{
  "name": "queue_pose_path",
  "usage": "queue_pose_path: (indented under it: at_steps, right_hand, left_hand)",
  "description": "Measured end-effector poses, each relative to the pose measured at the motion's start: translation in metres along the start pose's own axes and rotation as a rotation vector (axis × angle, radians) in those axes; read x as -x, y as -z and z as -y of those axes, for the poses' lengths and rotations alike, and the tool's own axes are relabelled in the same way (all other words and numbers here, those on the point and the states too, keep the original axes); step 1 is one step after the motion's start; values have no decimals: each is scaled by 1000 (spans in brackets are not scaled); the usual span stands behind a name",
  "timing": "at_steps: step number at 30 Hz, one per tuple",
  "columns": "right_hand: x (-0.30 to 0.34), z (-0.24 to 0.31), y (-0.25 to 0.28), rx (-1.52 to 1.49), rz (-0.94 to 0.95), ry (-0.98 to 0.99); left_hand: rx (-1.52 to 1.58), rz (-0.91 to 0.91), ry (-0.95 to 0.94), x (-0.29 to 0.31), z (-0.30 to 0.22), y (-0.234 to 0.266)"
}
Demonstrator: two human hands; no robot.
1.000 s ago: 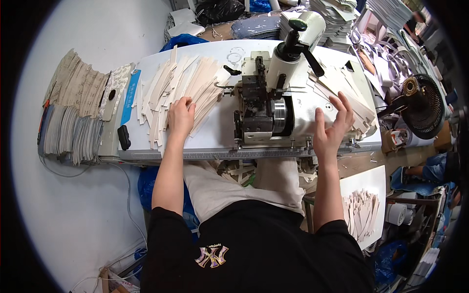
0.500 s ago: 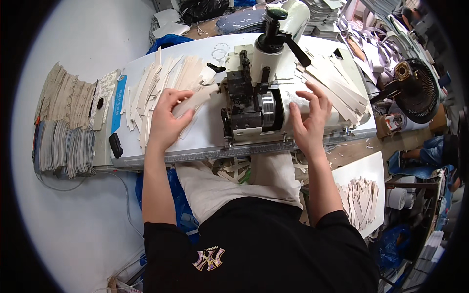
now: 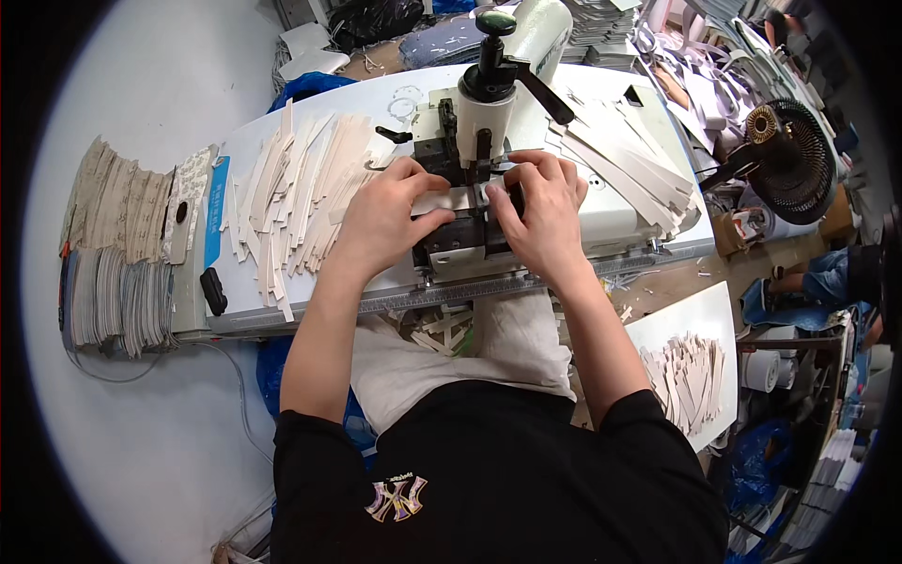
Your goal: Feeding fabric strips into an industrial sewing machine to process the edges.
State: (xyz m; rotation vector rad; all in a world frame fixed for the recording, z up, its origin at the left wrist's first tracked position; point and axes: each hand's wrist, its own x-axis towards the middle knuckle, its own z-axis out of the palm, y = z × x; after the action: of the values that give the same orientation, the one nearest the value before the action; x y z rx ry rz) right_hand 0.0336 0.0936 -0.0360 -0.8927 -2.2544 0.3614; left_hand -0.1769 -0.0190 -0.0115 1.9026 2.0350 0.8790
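A pale, cream-coloured strip [image 3: 445, 201] lies across the work point of a cream bench machine [image 3: 487, 124] with a black knob and lever. My left hand [image 3: 383, 222] pinches this strip between thumb and fingers, left of the machine's dark metal block [image 3: 453, 235]. Just right of that block is my right hand [image 3: 547, 212], its fingers curled and the thumb close to the forefinger by the strip's far end. Whether the right fingertips grip the strip itself is hidden. Many similar strips [image 3: 305, 188] lie in a loose pile left of my left hand.
More strips [image 3: 625, 155] fan out on the machine bed at the right. A metal ruler [image 3: 395, 301] runs along the table's front edge. Stacked sheets [image 3: 117, 258] stand at the left, a black fan [image 3: 794, 160] at the right. A white board [image 3: 691, 315] below holds strips.
My left hand has carried the strip right, into the machine. My right hand has moved left and up from beside the machine to its work point, and its spread fingers have curled.
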Motion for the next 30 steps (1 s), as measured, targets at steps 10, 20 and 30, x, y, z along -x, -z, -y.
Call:
queue_pose_path:
  at_steps: [10, 20, 30]
  right_hand:
    - [0, -60, 75, 16, -242, -169]
    - [16, -148, 88, 146, -479, -511]
    - [19, -89, 76, 242, -561, -249]
  left_hand:
    - [77, -18, 113, 0, 1, -2]
    - [-372, -306, 408, 33, 135, -14]
    - [-269, -344, 561, 61, 165, -22]
